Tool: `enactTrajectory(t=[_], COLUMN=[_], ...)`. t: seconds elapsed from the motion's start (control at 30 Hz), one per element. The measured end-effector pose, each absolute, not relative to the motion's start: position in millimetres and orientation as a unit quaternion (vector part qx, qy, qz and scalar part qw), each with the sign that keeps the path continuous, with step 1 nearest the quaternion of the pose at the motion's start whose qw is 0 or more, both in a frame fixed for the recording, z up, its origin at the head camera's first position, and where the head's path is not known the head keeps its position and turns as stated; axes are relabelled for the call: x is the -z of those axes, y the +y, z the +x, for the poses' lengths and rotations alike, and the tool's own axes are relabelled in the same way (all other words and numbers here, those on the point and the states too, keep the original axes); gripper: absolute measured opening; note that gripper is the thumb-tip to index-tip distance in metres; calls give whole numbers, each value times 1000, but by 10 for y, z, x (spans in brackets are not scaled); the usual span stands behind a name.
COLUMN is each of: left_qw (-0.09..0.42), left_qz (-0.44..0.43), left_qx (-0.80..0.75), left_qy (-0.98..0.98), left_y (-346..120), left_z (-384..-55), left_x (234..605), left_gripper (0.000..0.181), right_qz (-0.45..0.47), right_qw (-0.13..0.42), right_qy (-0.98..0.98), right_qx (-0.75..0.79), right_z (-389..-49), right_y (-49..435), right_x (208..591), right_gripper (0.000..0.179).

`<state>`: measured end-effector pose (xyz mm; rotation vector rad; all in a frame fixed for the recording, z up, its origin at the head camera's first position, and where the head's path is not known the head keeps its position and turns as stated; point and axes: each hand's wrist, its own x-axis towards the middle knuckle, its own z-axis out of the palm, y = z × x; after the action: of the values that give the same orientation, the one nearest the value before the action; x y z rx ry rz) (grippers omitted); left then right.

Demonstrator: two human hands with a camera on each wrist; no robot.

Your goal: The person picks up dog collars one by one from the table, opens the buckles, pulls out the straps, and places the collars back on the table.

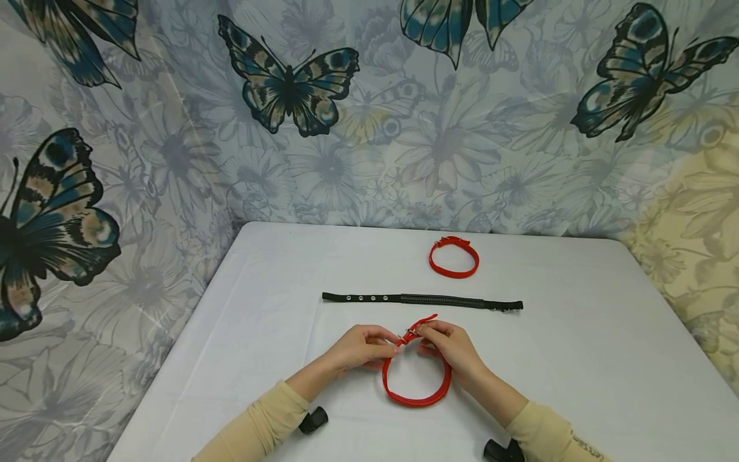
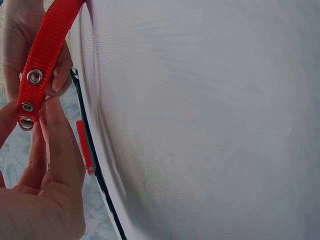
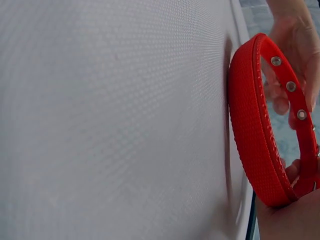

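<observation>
A red collar (image 1: 418, 402) with a metal buckle (image 1: 412, 332) and metal eyelets (image 2: 35, 76) forms a loop near the front of the table. Its strap end sticks up past the buckle. My left hand (image 1: 365, 346) pinches the band just left of the buckle, thumb on one side and fingers on the other in the left wrist view. On the buckle's right, my right hand (image 1: 456, 351) grips the strap by its end between thumb and fingers. The wide padded part (image 3: 255, 125) of the loop hangs toward the table in the right wrist view.
Beyond the hands, a black collar (image 1: 441, 299) lies stretched flat across the white table (image 1: 277, 269). Farther back lies a second red collar (image 1: 453, 274), fastened in a loop. A butterfly-patterned cloth (image 1: 329, 173) hangs behind the table's far edge.
</observation>
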<state>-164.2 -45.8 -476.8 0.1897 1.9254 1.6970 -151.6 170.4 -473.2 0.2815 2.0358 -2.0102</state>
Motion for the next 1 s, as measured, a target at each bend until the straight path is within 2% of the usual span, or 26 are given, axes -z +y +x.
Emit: enactTrajectory(t=[0.3,1.0], left_qw=[247,252], left_qz=[70,70], left_qx=[-637,-630], left_qy=[727,731], left_y=[-439,-439], left_z=[-1646,-1653], left_x=[4743,4763], left_gripper=[22,22], right_qz=[85,115], right_qw=[138,116], right_qy=[707,703], right_qx=[689,692], right_z=[-1489,-1511], right_y=[1648,1652], right_x=[4724,4734], right_gripper=[19,25])
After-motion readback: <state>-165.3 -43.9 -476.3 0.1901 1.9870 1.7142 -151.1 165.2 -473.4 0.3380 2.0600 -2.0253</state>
